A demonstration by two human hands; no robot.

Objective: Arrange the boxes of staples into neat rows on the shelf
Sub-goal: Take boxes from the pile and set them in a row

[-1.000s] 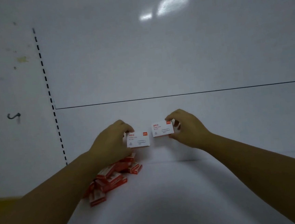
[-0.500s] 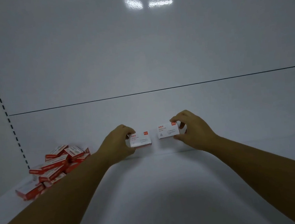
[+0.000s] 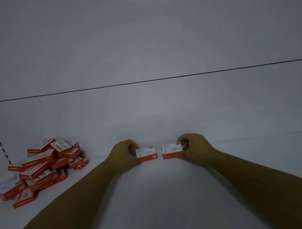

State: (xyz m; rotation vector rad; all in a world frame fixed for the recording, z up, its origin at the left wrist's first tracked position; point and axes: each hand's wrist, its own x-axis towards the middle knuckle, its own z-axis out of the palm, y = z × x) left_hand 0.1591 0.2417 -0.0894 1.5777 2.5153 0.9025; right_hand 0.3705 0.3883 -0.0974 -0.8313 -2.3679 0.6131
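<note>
Illegible print on left box (image 3: 146,152), right box (image 3: 172,149)

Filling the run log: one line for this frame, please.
left hand: grips left box | right hand: grips right box | side by side, gap between | loose pile: shelf, far left

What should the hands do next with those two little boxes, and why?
Probably slide the two boxes together until their sides touch. The left hand grips the left box, the right hand grips the right box, side by side at the back of the shelf with a gap between them. A neat row needs no gap.
</note>
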